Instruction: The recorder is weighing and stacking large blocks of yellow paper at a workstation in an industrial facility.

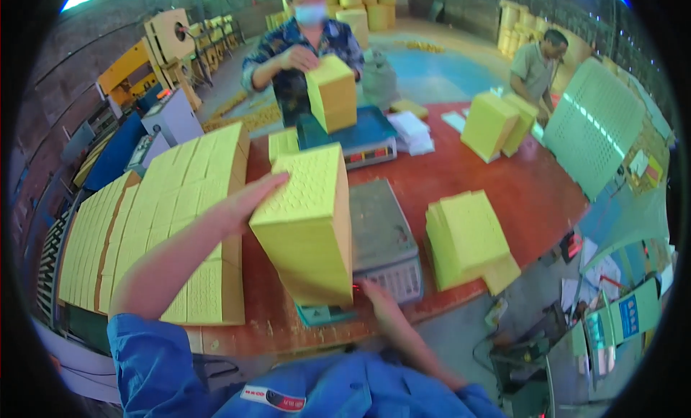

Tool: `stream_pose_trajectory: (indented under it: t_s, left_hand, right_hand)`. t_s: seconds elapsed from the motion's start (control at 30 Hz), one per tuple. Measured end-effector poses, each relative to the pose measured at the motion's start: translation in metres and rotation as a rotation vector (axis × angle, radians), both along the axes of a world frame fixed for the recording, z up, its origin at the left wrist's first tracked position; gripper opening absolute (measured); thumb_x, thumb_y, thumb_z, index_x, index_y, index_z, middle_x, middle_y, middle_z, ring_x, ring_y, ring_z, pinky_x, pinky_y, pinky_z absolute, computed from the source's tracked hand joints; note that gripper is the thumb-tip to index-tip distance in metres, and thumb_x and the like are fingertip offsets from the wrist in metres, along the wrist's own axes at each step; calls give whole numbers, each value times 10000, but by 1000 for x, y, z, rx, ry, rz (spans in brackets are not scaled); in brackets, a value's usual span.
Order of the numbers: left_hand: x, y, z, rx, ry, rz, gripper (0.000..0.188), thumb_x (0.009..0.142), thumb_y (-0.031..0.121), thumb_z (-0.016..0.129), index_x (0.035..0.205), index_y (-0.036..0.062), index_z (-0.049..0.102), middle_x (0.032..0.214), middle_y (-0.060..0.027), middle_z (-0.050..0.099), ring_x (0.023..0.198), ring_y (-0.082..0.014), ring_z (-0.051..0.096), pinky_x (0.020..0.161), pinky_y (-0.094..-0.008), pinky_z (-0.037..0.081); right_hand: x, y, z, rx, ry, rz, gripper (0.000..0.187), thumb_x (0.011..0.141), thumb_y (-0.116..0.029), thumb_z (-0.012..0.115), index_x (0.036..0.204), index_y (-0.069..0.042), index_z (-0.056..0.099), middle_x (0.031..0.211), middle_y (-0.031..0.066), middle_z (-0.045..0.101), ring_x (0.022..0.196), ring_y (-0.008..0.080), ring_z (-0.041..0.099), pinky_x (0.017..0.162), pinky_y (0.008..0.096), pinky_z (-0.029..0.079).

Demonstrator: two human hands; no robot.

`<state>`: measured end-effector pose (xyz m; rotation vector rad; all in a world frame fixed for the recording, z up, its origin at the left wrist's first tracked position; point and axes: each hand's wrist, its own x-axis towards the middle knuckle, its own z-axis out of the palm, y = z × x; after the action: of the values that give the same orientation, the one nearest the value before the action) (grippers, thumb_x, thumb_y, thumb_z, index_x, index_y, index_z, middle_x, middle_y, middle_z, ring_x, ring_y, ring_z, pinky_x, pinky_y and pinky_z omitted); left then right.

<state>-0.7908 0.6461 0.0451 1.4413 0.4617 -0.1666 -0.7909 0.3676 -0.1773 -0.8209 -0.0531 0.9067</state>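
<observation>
A tall block of stacked yellow paper (302, 252), with rows of curved marks pressed into its top, stands in front of me near the table's front edge. My left hand (255, 198) grips its upper left side, the fingertips reaching the top edge. Low at the block's right side is my right hand (374, 297), close to the front of a grey scale (378, 231); its fingertips are partly hidden, and whether they touch the block is unclear. A teal base (327, 316) shows beneath the block.
Rows of yellow blocks (180, 202) fill the left side. More yellow blocks (468, 238) stand right on the red table (533, 195). Across it, a masked co-worker (309, 37) holds a block over a second scale (371, 134). Another person (536, 65) is at far right.
</observation>
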Motion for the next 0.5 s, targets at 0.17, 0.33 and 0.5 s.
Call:
stream_pose_trajectory:
  t_s: [0.17,0.33,0.5]
  left_hand:
    - [-14,-5,23,-37,49,-36,580,930,465,571,1338,57,506,1285,-83,605,1106,-180,622,976,-326,473]
    - [-18,-30,6,34,-127,123,553,967,405,531,1380,43,469,1288,-101,595,1116,-206,611,991,-352,469]
    - [-39,-35,31,-73,-398,31,490,1013,353,435,1397,47,437,1312,-86,559,1166,-181,570,1002,-350,454]
  right_hand:
    - [13,28,14,77,144,47,396,1014,-327,432,1222,-25,584,1129,104,673,999,223,647,895,369,498]
    - [16,19,12,-8,49,63,441,959,-355,581,1183,23,608,1120,63,664,986,146,626,885,312,490]
    - [15,-27,85,151,-154,-1,475,939,-313,636,1286,1,553,1204,63,618,1078,138,577,929,288,461]
